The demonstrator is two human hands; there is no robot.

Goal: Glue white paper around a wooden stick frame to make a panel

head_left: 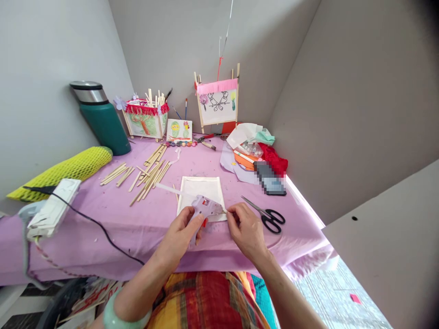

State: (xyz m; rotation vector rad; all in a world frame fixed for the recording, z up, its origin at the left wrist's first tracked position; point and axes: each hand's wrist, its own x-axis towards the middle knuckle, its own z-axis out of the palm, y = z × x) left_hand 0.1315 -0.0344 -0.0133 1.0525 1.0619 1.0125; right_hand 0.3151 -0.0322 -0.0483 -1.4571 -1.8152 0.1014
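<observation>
The left hand [180, 233] is wrapping around a lilac hot glue gun [206, 206] while the right hand [247, 230] is pinching its nozzle (a long glue stick [168, 188] is poking out behind), both hovering over a white card frame [200, 192], with black-handled scissors [270, 220] lying just right of it.
</observation>
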